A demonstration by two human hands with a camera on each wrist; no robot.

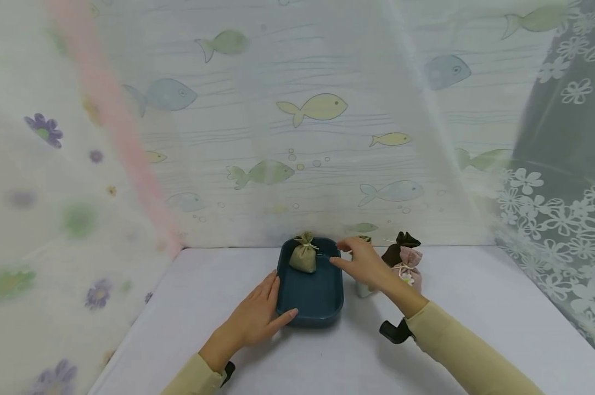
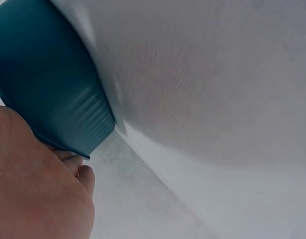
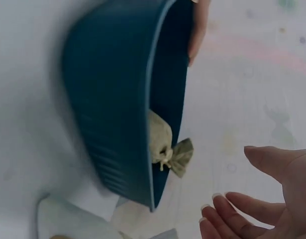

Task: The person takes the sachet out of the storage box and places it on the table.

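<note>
The right hand point(image 1: 364, 263), fingers spread and holding nothing, hovers just right of the olive pouch point(image 1: 303, 255) in the blue tray point(image 1: 311, 304), which the flat left hand point(image 1: 258, 318) steadies.

Room around my blue tray

My right hand point(image 1: 364, 263) hangs over the dark blue plastic tray's point(image 1: 309, 302) rim; small drawstring cloth pouches point(image 1: 401, 258) crowd its right, the white counter point(image 1: 475, 296) beyond lies bare.

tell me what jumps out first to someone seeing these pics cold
The dark blue tray in the middle of the white table draws the eye, with one olive drawstring pouch sitting at its far end. The left hand rests against the tray's near left edge, and the right hand hovers open at its far right corner. More pouches cluster just right of the tray.
</note>
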